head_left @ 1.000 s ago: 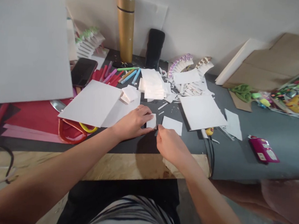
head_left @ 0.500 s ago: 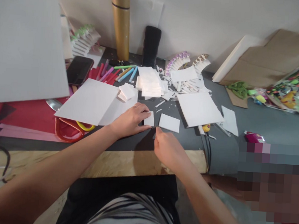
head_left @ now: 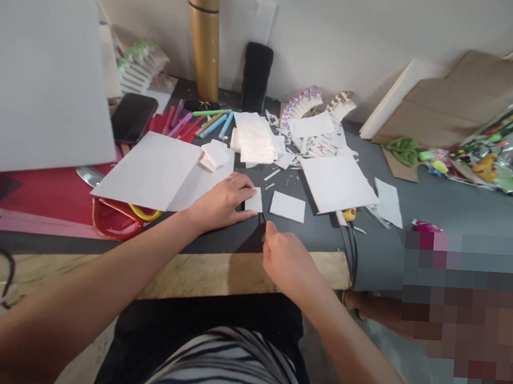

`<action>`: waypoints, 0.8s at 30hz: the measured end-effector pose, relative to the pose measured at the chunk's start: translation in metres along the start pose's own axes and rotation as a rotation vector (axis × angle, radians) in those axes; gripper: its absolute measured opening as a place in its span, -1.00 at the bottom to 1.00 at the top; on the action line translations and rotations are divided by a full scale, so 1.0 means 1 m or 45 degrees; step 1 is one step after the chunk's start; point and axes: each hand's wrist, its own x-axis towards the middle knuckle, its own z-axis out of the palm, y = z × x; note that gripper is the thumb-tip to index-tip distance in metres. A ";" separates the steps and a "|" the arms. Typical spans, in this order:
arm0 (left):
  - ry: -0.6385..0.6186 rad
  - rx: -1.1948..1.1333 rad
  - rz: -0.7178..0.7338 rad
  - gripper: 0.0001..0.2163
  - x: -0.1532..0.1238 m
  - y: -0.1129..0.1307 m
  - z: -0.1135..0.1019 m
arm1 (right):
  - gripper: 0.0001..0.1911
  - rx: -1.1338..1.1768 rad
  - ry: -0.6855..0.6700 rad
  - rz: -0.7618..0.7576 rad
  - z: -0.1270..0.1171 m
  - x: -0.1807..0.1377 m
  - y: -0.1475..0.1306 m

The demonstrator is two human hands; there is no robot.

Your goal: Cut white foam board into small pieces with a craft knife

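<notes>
A gold flask point(head_left: 204, 44) stands near the wall point(head_left: 335, 40), just left of a black case point(head_left: 256, 76) on end. A phone point(head_left: 133, 116) lies left of coloured pens point(head_left: 213, 125). Nearer lie red paper point(head_left: 43, 185) and pink strips point(head_left: 41, 223). At right, cardboard point(head_left: 444, 105) leans behind a green bundle point(head_left: 404, 151).

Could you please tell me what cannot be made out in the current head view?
All in the head view:
Right hand: what it holds, if anything, is obscured by its own grip.
Small white card: part of its outline is covered by the left hand.
Large white board: its left side is cut off by the picture's edge.
Pink object: largely hidden by the pixelated patch.
</notes>
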 end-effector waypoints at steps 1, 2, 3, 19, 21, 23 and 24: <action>0.002 -0.001 -0.001 -0.73 0.000 0.000 0.000 | -0.58 0.003 -0.009 0.001 0.001 -0.001 0.000; 0.003 -0.001 -0.001 -0.73 0.000 0.000 0.000 | -0.57 0.007 -0.016 0.003 0.001 -0.001 -0.001; 0.003 0.001 0.000 -0.74 0.000 0.000 0.000 | -0.55 0.011 -0.019 0.003 0.003 -0.002 0.000; 0.053 0.034 -0.075 -0.36 0.001 0.006 -0.002 | -0.81 1.113 0.497 -0.284 -0.055 0.070 0.028; 0.115 0.002 -0.153 -0.28 0.002 0.009 -0.009 | -0.80 1.425 0.526 -0.331 -0.048 0.097 0.028; 0.266 -0.053 -0.225 -0.24 0.002 0.012 -0.015 | -0.70 1.819 0.496 -0.325 -0.038 0.115 0.029; 0.343 -0.077 -0.255 -0.23 0.002 0.012 -0.018 | -0.63 1.980 0.418 -0.321 -0.033 0.119 0.030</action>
